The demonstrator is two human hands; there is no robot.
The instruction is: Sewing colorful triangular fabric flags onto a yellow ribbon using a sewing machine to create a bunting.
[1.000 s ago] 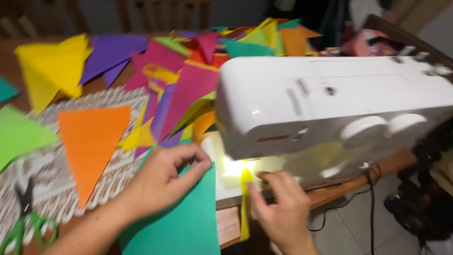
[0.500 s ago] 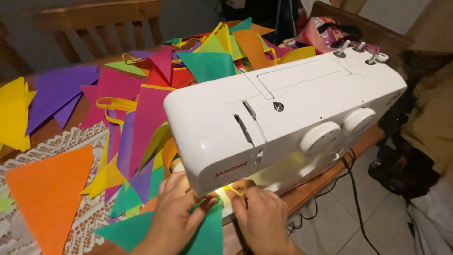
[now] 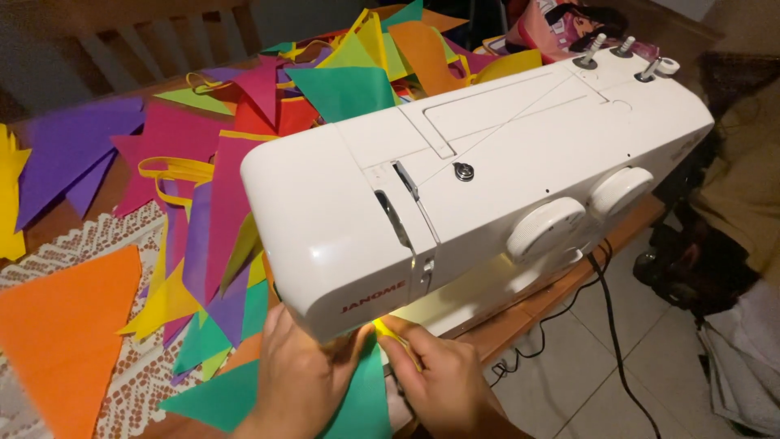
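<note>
Left hand (image 3: 302, 380) flat on teal flag (image 3: 357, 406) — grip apart, right hand (image 3: 443, 382) pinching yellow tape (image 3: 388, 332) under sewing machine (image 3: 487, 179)

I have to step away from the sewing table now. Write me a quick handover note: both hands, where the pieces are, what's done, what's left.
Left hand: flat on the teal fabric triangle, pressing it down under the front of the white sewing machine.
Right hand: fingers pinching the yellow tape along the triangle's edge, just below the lit needle area; the needle itself is hidden.
Behind the machine: a pile of coloured triangles, several already on yellow tape. An orange triangle lies loose on the lace cloth.
Done: apparently the pile's taped triangles.
Left: probably stitching the teal one; the orange one looks unattached.
</note>
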